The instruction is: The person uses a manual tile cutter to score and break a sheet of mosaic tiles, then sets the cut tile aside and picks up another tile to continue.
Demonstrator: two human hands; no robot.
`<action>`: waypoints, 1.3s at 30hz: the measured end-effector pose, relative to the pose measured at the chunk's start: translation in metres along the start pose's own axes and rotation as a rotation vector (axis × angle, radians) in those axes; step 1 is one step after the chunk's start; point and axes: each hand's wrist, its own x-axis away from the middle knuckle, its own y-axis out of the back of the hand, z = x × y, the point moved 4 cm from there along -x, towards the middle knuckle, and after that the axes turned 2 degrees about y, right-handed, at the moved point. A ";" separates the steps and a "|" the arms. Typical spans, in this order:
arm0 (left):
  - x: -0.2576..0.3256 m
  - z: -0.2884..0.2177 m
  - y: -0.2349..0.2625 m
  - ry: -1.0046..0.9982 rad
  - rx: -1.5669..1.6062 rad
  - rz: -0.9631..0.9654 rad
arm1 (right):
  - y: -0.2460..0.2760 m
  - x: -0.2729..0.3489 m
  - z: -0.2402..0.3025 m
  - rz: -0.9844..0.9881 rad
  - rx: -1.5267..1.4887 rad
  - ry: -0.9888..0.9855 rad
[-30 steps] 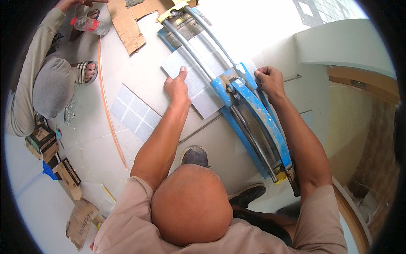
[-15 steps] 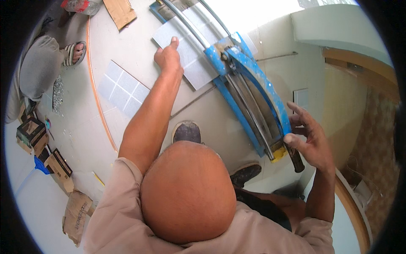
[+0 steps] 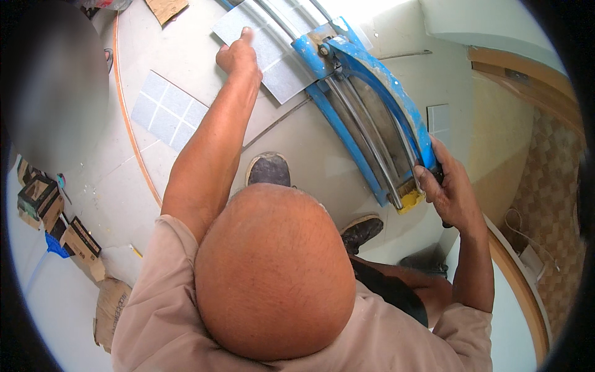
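My left hand (image 3: pixel 238 56) is closed at the near left edge of a grey floor tile (image 3: pixel 284 73) with pale grid lines, its thumb extended. The tile lies in a blue manual tile cutter (image 3: pixel 381 87), partly beneath its metal rails. My right hand (image 3: pixel 452 193) has its fingers wrapped round the black handle (image 3: pixel 439 173) of the cutter's long curved lever, with the thumb on the near side. Parts of the fingers of both hands are hidden.
Another gridded tile (image 3: pixel 167 111) lies on the floor left of my left forearm. A small tile piece (image 3: pixel 438 118) is right of the cutter. Cardboard (image 3: pixel 166 9) lies at the far left, cardboard boxes (image 3: pixel 43 198) at the left. An orange strip (image 3: pixel 132 139) curves along the floor.
My right hand, open beside the lever before, has closed round its handle. My left hand stays at the tile. The whole view has shifted slightly.
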 end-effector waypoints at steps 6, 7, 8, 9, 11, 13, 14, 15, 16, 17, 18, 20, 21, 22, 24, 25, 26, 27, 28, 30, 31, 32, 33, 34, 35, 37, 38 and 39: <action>0.001 0.000 0.000 -0.016 -0.031 -0.008 | -0.001 0.001 0.003 0.015 -0.050 0.006; 0.002 0.000 0.000 -0.005 -0.027 -0.013 | -0.001 0.000 0.003 0.013 -0.044 0.000; 0.002 0.001 -0.001 0.006 -0.023 -0.017 | -0.001 0.000 0.003 0.010 -0.038 -0.005; 0.003 0.000 -0.001 0.005 -0.022 -0.019 | -0.001 0.000 0.003 0.012 -0.038 -0.003; 0.005 -0.001 -0.002 -0.010 -0.024 -0.032 | -0.001 0.000 0.002 0.000 -0.021 0.008; 0.002 0.001 0.001 -0.027 0.014 0.002 | -0.002 -0.002 0.003 0.003 -0.024 -0.001; 0.000 0.001 0.001 -0.043 0.051 0.039 | -0.002 -0.002 0.003 0.002 -0.026 -0.012; 0.003 0.000 0.000 -0.043 0.052 0.037 | -0.001 -0.002 0.004 0.003 -0.025 -0.011; 0.006 0.000 -0.001 -0.029 0.039 0.005 | -0.001 -0.001 0.005 0.005 -0.012 -0.025; 0.009 0.000 -0.003 -0.015 0.025 -0.028 | 0.000 -0.001 0.005 0.006 0.001 -0.039; 0.008 0.001 -0.004 -0.017 0.026 -0.032 | 0.000 -0.001 0.005 0.010 0.001 -0.036; 0.007 -0.001 -0.003 -0.065 0.057 -0.080 | 0.000 -0.002 0.003 0.022 -0.026 -0.056; 0.002 0.001 -0.001 -0.065 0.056 -0.087 | -0.002 -0.002 0.004 0.029 -0.027 -0.055; -0.002 0.002 0.002 -0.087 0.066 -0.090 | -0.004 -0.003 0.006 0.033 -0.043 -0.053; -0.002 0.004 0.003 -0.097 0.072 -0.093 | -0.006 -0.004 0.005 0.039 -0.057 -0.062; 0.007 0.000 0.001 -0.084 0.047 -0.120 | -0.007 -0.005 0.001 0.040 -0.035 -0.061; 0.014 -0.002 0.000 -0.072 0.022 -0.147 | -0.007 -0.006 -0.004 0.042 -0.013 -0.059; 0.011 0.000 0.001 -0.071 0.017 -0.150 | -0.008 -0.007 -0.010 0.046 -0.016 -0.061; 0.007 0.000 0.000 -0.080 0.050 -0.101 | -0.009 -0.007 -0.017 0.056 -0.027 -0.063; 0.002 0.001 0.000 -0.082 0.081 -0.053 | -0.014 -0.010 -0.026 0.069 -0.035 -0.072; 0.000 0.001 0.000 -0.092 0.069 -0.033 | -0.016 -0.012 -0.028 0.079 -0.013 -0.048; -0.002 0.001 0.000 -0.102 0.056 -0.013 | -0.017 -0.014 -0.030 0.089 0.008 -0.024; -0.001 0.003 -0.001 -0.093 0.054 -0.011 | -0.017 -0.014 -0.034 0.089 0.009 -0.033; -0.001 0.004 -0.002 -0.094 0.058 -0.010 | -0.017 -0.014 -0.038 0.102 0.040 -0.049; 0.000 0.004 -0.003 -0.095 0.062 -0.008 | -0.017 -0.014 -0.042 0.114 0.069 -0.065; -0.005 0.005 -0.002 -0.079 0.069 -0.024 | -0.017 -0.016 -0.037 0.094 0.063 -0.050; -0.007 0.006 -0.001 -0.073 0.079 -0.047 | -0.017 -0.016 -0.032 0.077 0.057 -0.023; -0.007 0.004 0.001 -0.062 0.066 -0.063 | -0.017 -0.016 -0.031 0.071 0.057 -0.031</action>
